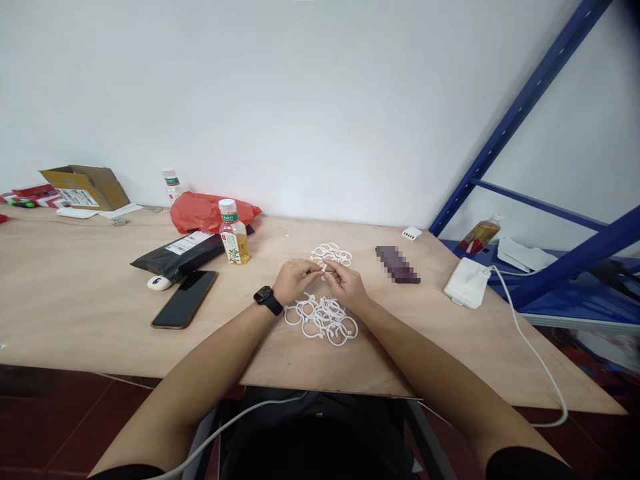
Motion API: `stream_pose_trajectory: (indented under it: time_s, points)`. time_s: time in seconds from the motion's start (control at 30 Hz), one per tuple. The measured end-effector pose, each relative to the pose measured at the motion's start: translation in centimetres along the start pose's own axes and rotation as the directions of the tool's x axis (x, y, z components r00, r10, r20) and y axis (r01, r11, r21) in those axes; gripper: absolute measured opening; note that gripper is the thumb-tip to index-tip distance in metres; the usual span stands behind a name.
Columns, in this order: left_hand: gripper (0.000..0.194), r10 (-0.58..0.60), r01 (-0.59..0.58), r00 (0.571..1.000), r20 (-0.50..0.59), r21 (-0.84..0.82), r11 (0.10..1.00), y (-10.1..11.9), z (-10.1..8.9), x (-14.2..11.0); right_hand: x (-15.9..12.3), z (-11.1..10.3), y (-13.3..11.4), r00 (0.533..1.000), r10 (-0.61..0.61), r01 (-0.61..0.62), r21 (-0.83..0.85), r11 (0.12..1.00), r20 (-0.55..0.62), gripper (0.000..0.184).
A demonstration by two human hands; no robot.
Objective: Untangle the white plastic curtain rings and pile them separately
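As the left hand [299,280] and right hand [346,288] met above the plywood tabletop [100,320], both pinched a small white plastic ring [324,269], partly hidden by the fingers. A larger heap of tangled white rings [320,321] lay at 6 o'clock from the hands, a smaller heap of white rings [331,254] at 12 o'clock. Whether any rings had been joined could not be told.
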State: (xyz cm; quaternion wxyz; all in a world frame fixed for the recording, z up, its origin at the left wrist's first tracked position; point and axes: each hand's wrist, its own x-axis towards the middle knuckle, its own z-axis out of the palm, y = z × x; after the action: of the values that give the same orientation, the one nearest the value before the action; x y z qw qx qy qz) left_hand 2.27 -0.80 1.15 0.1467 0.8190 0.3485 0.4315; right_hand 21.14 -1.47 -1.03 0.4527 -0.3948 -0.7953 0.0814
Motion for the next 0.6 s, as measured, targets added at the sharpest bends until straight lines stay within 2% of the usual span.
stream_pose_trajectory:
  time_s: [0.13,0.27,0.37,0.47,0.6]
  points:
    - [0.022,-0.009,0.012,1.000,0.015,-0.146,0.989,0.1,-0.1,0.0,0.0,0.2,0.3,0.999,-0.047,0.046,-0.035,0.998,-0.025,0.031]
    - [0.027,0.032,-0.021,0.992,0.121,-0.091,0.996,-0.3,-1.4,0.1,0.7,-0.3,1.5,0.997,-0.071,0.064,-0.176,0.982,-0.037,0.027]
    - [0.017,0.080,-0.084,0.949,0.306,-0.001,0.996,-1.3,-2.2,0.1,1.3,-1.1,2.7,1.000,0.015,-0.016,-0.297,0.955,-0.006,0.032]
    - [0.012,0.022,-0.058,0.889,0.457,0.065,0.996,-2.2,-2.1,-0.1,1.3,-1.4,3.1,0.997,0.083,-0.079,-0.297,0.952,-0.001,0.036]
    - [0.010,-0.011,-0.031,0.860,0.511,0.073,0.997,-2.6,-1.5,-0.3,0.7,-1.1,2.5,0.996,0.039,-0.022,-0.214,0.977,0.077,0.024]
